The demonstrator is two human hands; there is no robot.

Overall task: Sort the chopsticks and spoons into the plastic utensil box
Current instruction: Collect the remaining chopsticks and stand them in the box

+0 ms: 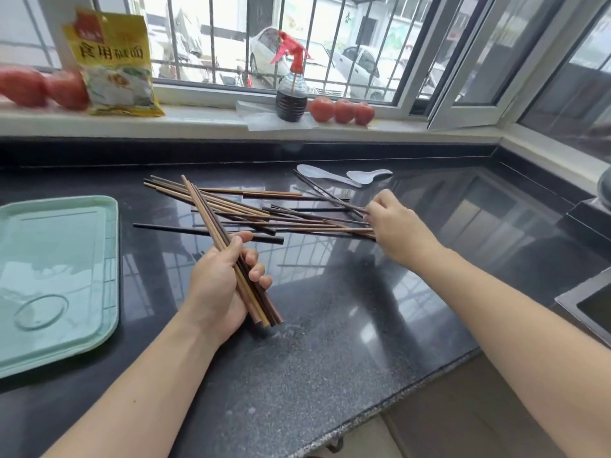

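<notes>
The dark speckled surface (330, 342) carries all items. A pale green tray (56, 279) lies at its left edge. Right of the tray, loose chopsticks (264, 216) lie scattered and crossed. Beyond that pile, toward the window, two white spoons (347, 176) rest side by side. The left hand (221, 285) grips a bundle of chopsticks (241, 269) (lower ends near the surface). The right hand (396, 226) pinches the pile's right ends, fingers curled.

home kitchen: dark stone counter (330, 342), sink corner (591, 302), tomatoes (344, 110) on windowsill (barred window)
</notes>
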